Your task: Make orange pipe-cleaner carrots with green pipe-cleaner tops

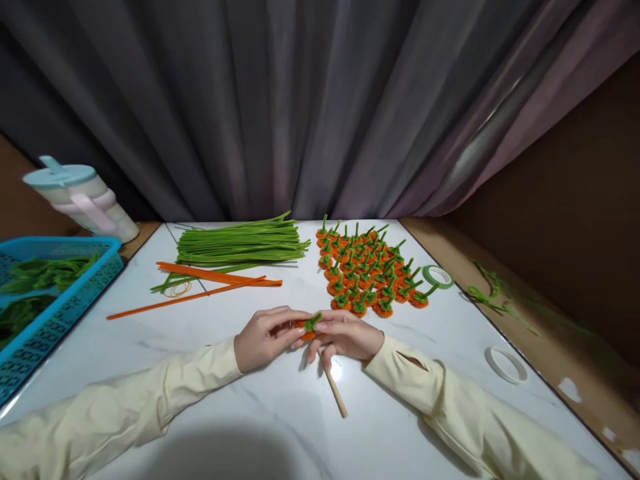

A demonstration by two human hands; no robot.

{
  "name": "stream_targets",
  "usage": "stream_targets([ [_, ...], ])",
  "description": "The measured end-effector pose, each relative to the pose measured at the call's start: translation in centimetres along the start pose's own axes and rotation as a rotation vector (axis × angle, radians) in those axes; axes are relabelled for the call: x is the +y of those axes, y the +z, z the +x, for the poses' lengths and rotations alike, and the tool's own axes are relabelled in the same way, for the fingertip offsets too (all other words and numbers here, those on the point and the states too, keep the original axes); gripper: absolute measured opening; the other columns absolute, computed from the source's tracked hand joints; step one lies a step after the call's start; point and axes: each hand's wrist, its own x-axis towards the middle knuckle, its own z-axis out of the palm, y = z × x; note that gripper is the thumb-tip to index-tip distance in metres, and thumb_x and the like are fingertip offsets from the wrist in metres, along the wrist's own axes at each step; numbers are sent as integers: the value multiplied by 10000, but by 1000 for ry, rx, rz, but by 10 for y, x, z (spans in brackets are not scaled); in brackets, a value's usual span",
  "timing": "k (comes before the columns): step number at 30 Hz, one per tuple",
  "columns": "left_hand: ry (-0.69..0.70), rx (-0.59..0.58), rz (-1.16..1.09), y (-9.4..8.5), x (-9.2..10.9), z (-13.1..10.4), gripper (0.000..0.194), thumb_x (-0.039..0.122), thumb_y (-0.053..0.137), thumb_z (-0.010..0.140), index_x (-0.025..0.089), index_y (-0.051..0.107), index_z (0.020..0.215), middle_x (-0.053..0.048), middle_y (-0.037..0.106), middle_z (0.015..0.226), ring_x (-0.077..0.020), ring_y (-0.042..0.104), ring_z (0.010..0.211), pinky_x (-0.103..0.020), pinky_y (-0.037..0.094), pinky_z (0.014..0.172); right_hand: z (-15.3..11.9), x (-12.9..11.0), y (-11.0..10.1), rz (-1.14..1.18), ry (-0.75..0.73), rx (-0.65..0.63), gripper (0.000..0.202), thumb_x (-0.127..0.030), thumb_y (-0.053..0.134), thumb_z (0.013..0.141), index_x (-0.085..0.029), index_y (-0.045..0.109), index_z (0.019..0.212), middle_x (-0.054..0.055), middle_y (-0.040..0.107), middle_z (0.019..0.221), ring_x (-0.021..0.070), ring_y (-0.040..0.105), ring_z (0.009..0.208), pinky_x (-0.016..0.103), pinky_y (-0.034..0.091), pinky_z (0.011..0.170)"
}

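Observation:
My left hand [267, 339] and my right hand [354, 333] meet at the near middle of the table, both closed on one small orange pipe-cleaner ornament [311, 325] with a green top and stem. The stem points up between my fingertips, and much of the orange body is hidden by them. A round wooden stick [336, 392] slants out from below my right hand; whether those fingers touch it, I cannot tell. Beyond my right hand stand several similar orange and green ornaments [367, 270], grouped in rows with stems up.
Green pipe cleaners [243, 243] lie bundled behind orange ones [220, 275] and thin loops [177, 289]. A blue basket [103, 280] of green pieces and a lidded tumbler [95, 203] stand left. On the right are green tape [429, 275], a white roll [506, 365] and green scraps [487, 293].

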Motion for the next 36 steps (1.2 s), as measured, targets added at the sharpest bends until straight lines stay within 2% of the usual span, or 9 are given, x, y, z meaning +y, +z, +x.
stream_targets([
  [3,56,22,37,-1,-3,4,255,242,498,838,149,649,1021,-32,552,696,-80,451,531,-201,401,522,2,-5,-4,9,40,-54,207,-250,578,768,-116,531,918,169,657,960,228,667,746,277,521,514],
  [6,75,-14,-7,-4,-7,9,273,255,486,844,159,651,1039,-42,522,739,-90,458,564,-211,407,527,1,-8,-6,9,52,-93,241,-196,507,739,-116,541,964,177,627,1050,257,654,827,328,525,571],
  [9,105,-52,-33,-6,-8,12,269,267,479,845,167,665,1011,-44,483,755,-115,482,642,-224,415,553,0,-9,-8,46,62,-107,304,-218,420,733,-106,563,978,176,611,1087,286,629,908,355,521,597],
  [13,80,-71,-49,-6,-7,12,253,258,497,836,164,619,1037,-47,493,822,-102,469,634,-212,412,538,2,-6,-11,37,58,-74,329,-321,409,827,-71,585,949,206,627,1038,252,662,807,288,514,543],
  [17,6,37,-8,-3,-8,10,193,264,549,807,138,537,952,-34,497,806,-80,435,574,-184,377,471,3,-2,-14,8,42,-68,279,-314,543,815,-65,554,940,217,653,957,209,680,672,226,492,508],
  [21,60,136,102,-2,-6,8,86,231,518,825,145,515,815,-27,501,760,-84,430,566,-198,375,488,3,0,-16,35,5,-79,304,-317,614,785,-126,469,972,173,675,909,212,683,680,233,496,512],
  [25,135,104,124,-2,-2,7,118,187,443,861,142,549,888,-66,547,813,-121,504,677,-227,425,579,4,3,-13,31,-65,-11,367,-345,645,763,-172,391,963,122,680,878,210,680,666,259,506,503],
  [30,104,47,120,-1,-2,6,139,214,440,876,150,552,930,-73,550,842,-138,538,746,-248,453,655,7,10,-2,-54,-155,90,347,-393,612,786,-196,357,913,51,658,816,180,670,610,250,498,461],
  [36,108,112,138,6,-1,5,102,176,436,878,153,533,858,-44,531,795,-120,524,719,-220,446,638,5,12,6,-100,-202,140,351,-413,609,779,-201,351,888,-45,592,642,135,633,486,209,471,403],
])
